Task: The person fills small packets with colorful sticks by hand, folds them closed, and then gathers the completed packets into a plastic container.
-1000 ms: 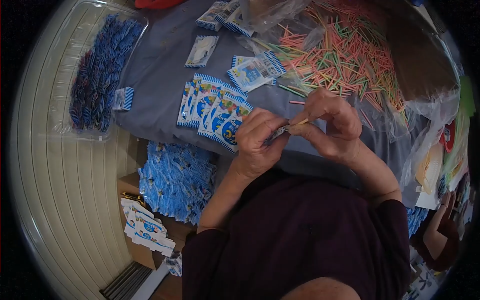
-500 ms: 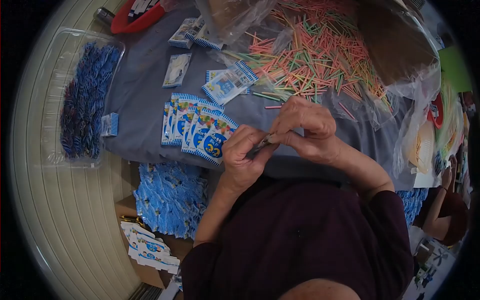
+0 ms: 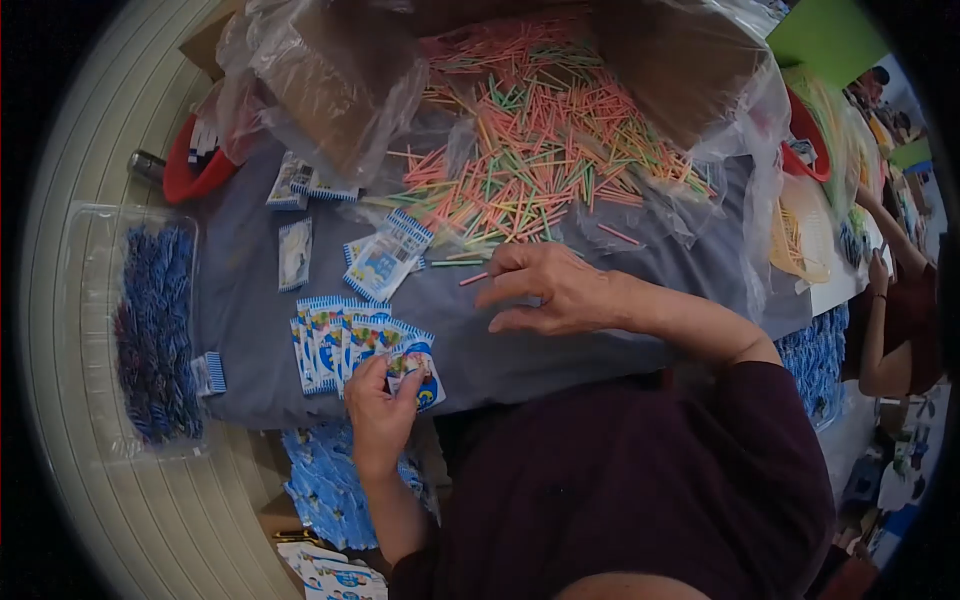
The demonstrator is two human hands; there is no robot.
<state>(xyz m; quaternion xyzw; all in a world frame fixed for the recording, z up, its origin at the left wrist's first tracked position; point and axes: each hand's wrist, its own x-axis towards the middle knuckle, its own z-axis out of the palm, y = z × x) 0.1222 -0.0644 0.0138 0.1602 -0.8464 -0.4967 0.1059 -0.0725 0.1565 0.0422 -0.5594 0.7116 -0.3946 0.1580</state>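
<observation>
My left hand (image 3: 380,405) lies over the lower right of a fanned row of blue and white packets (image 3: 325,340), thumb and finger pinched on the end packet (image 3: 424,372). My right hand (image 3: 545,290) hovers over the grey cloth with its fingers apart and nothing between them. Just past its fingertips lies a single pink stick (image 3: 473,279). Beyond is a big heap of pink, green and yellow sticks (image 3: 540,140) on clear plastic. Two overlapping packets (image 3: 390,256) lie between the row and the heap.
A clear tray (image 3: 197,300) of dark blue strips stands at the left. Red basins (image 3: 180,180) and a yellow basket (image 3: 815,240) sit at the sides. Blue packets (image 3: 335,485) hang or lie below the cloth edge. Another person's arm (image 3: 875,330) shows at the right.
My hands have separated. The left has moved down to the packet row; the right has opened over the cloth. The small thing pinched between them no longer shows. The view has shifted.
</observation>
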